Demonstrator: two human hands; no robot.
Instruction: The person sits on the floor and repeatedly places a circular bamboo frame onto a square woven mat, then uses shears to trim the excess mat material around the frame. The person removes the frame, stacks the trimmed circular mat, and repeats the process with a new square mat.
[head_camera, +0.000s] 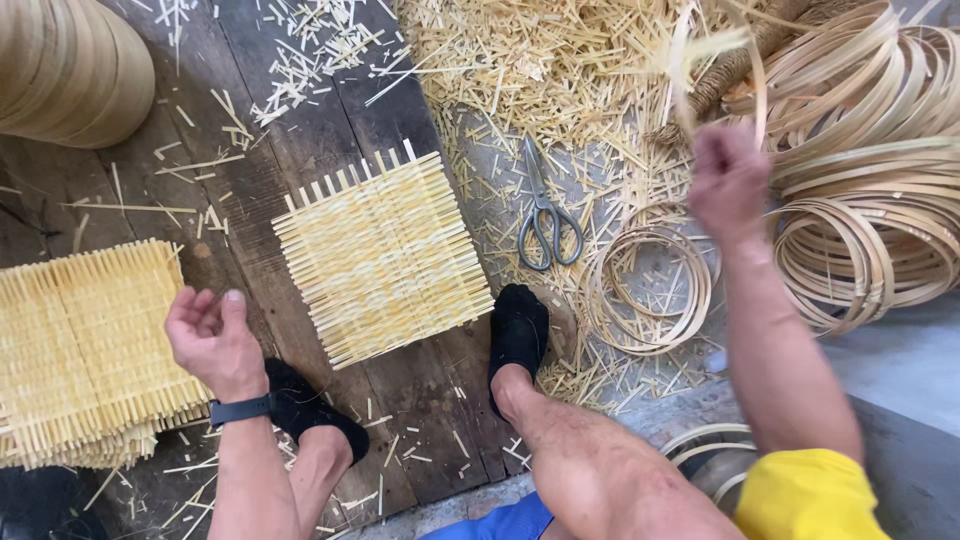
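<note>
- Seen from above, a person sits on a dark plank floor (300, 130), feet in black socks, one foot (518, 335) at the lower right corner of a square woven mat (385, 258) in the middle of the frame.
- The right hand (728, 180), raised at upper right and blurred, is closed around a thin strip (700, 55) that curls above it.
- The left hand (212, 340), at lower left, hangs with fingers loosely curled and holding nothing, just beside a stack of woven mats (85, 350).
- Scissors (545, 210) lie shut among cut scraps (520, 60), right of the centre mat.
- Coiled hoops (870, 200) pile up at the right edge; a smaller coil (650, 290) lies near the scissors.
</note>
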